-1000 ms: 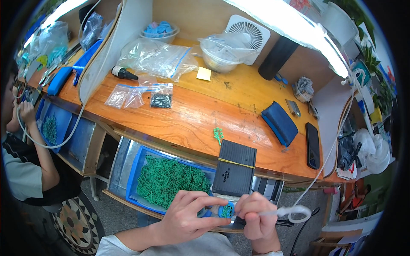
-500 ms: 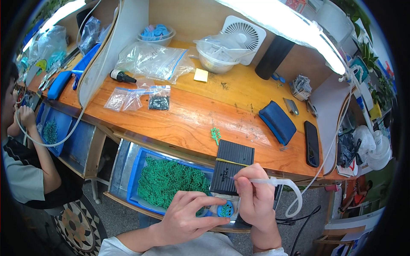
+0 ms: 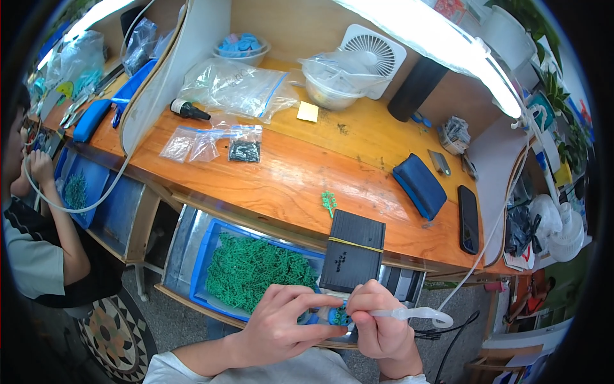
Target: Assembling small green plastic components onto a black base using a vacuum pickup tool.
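My left hand (image 3: 281, 323) is at the lower middle, with index finger and thumb on either side of a small blue disc (image 3: 338, 316). Small green rings show on the disc, partly covered by fingers. Pinched in my right hand (image 3: 384, 326) is a slim pen-like tool with a translucent white tube (image 3: 422, 313); its tip, close to the disc, is hidden behind the fingers. Just beyond my hands lies a black ribbed block (image 3: 352, 249) with a yellow rubber band. A green branched piece with rings (image 3: 329, 201) rests on the bench past it.
Left of my hands, a blue tray (image 3: 197, 281) full of green branched pieces sits in an open drawer. On the bench lie a blue pouch (image 3: 419, 185), a phone (image 3: 468, 219), small zip bags (image 3: 244, 151) and a dark bottle (image 3: 189, 109). Another person (image 3: 45, 256) works at the left.
My right hand has lowered toward the blue disc, and the tool's tube has dropped with it. The left hand stays at the disc. The view has shifted slightly.
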### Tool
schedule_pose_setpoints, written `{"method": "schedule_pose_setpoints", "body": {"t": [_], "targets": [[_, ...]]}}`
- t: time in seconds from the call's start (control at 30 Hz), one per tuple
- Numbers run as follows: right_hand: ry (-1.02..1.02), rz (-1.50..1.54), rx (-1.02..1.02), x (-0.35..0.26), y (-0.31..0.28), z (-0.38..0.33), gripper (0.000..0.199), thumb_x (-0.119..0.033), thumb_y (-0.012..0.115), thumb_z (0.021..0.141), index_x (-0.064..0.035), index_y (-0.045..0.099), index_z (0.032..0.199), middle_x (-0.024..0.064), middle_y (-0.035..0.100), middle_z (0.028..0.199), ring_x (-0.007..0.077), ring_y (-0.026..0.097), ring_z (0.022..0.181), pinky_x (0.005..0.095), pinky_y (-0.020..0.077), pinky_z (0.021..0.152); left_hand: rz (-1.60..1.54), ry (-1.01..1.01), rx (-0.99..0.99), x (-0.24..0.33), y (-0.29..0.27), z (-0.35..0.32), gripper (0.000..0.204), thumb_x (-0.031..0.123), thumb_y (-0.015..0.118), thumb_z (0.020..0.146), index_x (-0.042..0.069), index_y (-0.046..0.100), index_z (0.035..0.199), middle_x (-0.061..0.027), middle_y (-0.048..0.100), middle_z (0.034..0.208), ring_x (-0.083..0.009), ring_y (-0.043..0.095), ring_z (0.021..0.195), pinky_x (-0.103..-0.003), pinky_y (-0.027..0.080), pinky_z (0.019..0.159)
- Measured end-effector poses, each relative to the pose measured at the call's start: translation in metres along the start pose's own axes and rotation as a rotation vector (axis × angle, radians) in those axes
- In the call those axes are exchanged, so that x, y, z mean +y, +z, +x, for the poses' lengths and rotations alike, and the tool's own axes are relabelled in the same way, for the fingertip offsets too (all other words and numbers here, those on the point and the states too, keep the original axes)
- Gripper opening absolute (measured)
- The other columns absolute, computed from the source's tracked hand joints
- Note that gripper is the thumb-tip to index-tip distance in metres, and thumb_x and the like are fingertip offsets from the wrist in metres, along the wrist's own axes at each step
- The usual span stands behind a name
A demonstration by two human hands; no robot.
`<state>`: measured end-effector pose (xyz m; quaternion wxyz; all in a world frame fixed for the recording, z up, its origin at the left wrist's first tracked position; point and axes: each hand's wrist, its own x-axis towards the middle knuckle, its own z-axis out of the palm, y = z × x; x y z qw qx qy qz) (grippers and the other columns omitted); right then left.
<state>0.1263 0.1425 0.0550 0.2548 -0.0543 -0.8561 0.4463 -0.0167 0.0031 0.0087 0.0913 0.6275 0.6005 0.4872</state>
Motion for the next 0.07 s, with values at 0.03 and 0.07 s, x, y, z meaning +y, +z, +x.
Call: {"method": "schedule_pose_setpoints", "body": {"t": [0.03, 0.07], "targets": [[-0.004, -0.032, 0.007, -0.0007, -0.0017, -0.0004, 0.007, 0.001, 0.063, 0.093, 0.002, 0.059, 0.098, 0.013, 0.057, 0.082, 0.0242, 0.057, 0.062, 0.0325, 0.0473, 0.051, -0.006, 0.007, 0.002, 0.0009, 0.0003, 0.0004, 0.021, 0.022, 0.077, 0.078, 0.029, 0.081, 0.097, 0.0065, 0.068, 0.121, -0.0185, 0.059, 0.102, -0.033, 0.041, 0.087], [-0.003, -0.029, 0.004, -0.0001, -0.001, 0.0001, 0.007, 0.001, 0.063, 0.093, 0.002, 0.059, 0.098, 0.013, 0.057, 0.082, 0.0242, 0.057, 0.062, 0.0325, 0.0473, 0.051, -0.01, 0.008, 0.005, 0.0005, 0.0006, -0.0001, 0.021, 0.022, 0.076, 0.078, 0.029, 0.081, 0.097, 0.0063, 0.068, 0.122, -0.0187, 0.059, 0.103, -0.034, 0.042, 0.089]]}}
